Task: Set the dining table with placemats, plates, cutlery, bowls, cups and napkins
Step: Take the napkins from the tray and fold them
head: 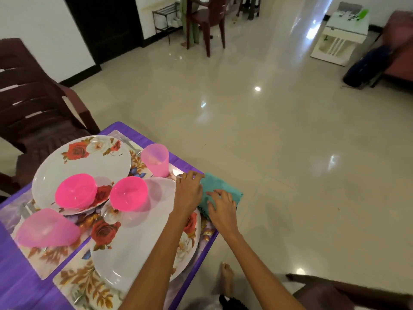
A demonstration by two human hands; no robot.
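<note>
A teal napkin (225,190) lies at the table's right edge, partly hanging over it. My left hand (188,189) touches the napkin's left edge with bent fingers. My right hand (221,206) rests on its near part, fingers spread. Two floral plates sit on floral placemats (73,285): the near plate (134,247) under my left forearm, the far plate (85,166) behind it. Two pink bowls (77,190) (129,194) sit on the plates. A pink cup (155,159) stands upright near my left hand; another pink cup (45,228) is at the left.
The table has a purple cloth (20,287). Brown chairs stand at the far left (33,108) and near right (348,294). A fork (131,144) lies beside the far plate. My bare foot (226,278) is on the glossy tiled floor.
</note>
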